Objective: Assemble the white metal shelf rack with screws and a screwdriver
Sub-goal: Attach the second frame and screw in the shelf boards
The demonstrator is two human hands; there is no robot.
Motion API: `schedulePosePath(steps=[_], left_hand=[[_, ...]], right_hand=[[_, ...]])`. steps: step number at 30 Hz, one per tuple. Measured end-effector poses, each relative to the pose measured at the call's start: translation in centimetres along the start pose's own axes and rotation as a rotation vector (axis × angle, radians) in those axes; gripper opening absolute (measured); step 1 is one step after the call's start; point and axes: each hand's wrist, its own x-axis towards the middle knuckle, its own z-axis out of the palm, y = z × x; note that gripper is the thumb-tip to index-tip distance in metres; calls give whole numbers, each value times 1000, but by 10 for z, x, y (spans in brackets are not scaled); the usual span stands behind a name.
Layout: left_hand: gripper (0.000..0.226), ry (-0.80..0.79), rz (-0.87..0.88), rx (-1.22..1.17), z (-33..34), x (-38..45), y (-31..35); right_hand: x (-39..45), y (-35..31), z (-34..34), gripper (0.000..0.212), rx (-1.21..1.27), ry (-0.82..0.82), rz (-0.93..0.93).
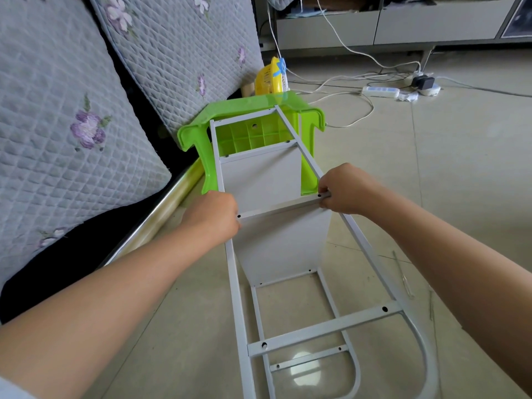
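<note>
The white metal shelf rack (322, 329) lies on its side on the floor, its far end propped on a green plastic stool (253, 108). Two white shelf panels (282, 240) stand between its side frames. My left hand (214, 216) grips the left side rail where a panel's edge meets it, beside a dark screw hole. My right hand (344, 190) pinches the right end of that same panel edge against the right rail. No screwdriver or loose screw is visible.
A quilted grey cushion (66, 116) and a sofa edge fill the left. A yellow basket (270, 77) sits behind the stool. White cables and a power strip (380, 91) lie on the tiled floor at the back right. Thin plastic wrapping (403, 276) lies right of the rack.
</note>
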Motion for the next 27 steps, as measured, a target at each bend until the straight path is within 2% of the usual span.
schedulePosePath(steps=[27], left_hand=[[42, -32, -22, 21, 1, 0, -1]], right_hand=[[-1, 0, 0, 23, 2, 0, -6]])
